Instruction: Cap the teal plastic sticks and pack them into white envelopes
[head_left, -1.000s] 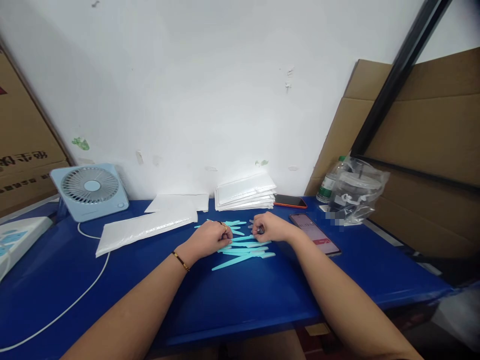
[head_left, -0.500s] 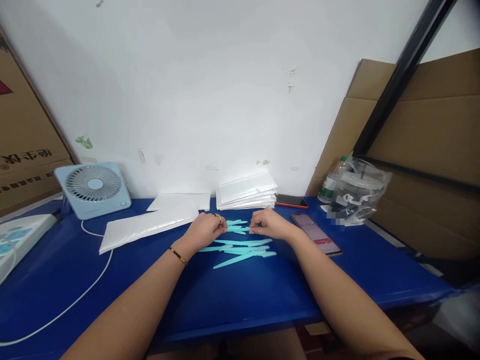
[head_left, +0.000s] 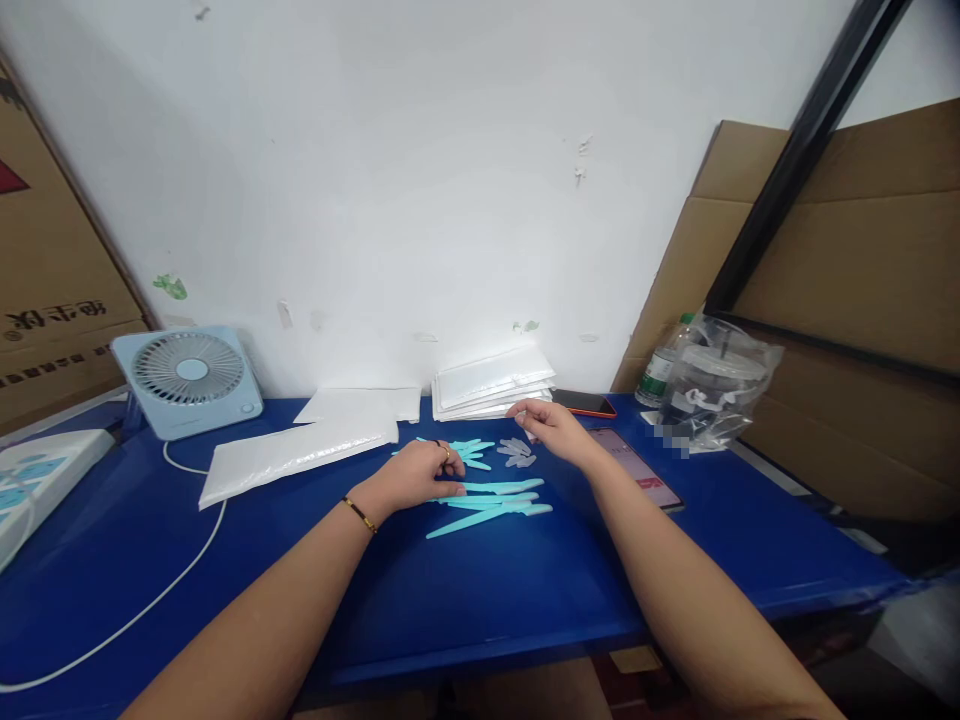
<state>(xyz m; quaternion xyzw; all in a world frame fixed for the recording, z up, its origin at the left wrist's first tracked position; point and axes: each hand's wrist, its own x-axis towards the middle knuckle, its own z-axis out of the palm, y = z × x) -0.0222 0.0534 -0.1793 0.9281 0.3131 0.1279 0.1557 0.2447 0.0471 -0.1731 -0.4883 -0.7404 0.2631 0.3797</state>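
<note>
Several turquoise eyebrow razors (head_left: 495, 505) with pale blade ends lie fanned out in front of me on the blue table. My left hand (head_left: 426, 472) rests low over their left ends, thumb and fingers apart. More turquoise sticks (head_left: 474, 452), partly covered by its fingers, lie in a loose pile behind. To the right of that pile is a small heap of clear plastic caps (head_left: 517, 452). Above the caps my right hand (head_left: 551, 425) is raised, its fingers curled together near the white stack; whatever they may hold is too small to name.
White padded envelopes (head_left: 300, 455) lie at the left, and a stack of them (head_left: 491, 385) stands against the wall. A light-blue fan (head_left: 187, 375) and its cable are farther left. Two phones, one of them lit (head_left: 637, 465), and a bagged cup (head_left: 712, 390) are at the right.
My right hand has lifted up and to the right, away from the left hand, uncovering the clear caps. My left hand has come slightly nearer, over the front razors, and its fingers have spread.
</note>
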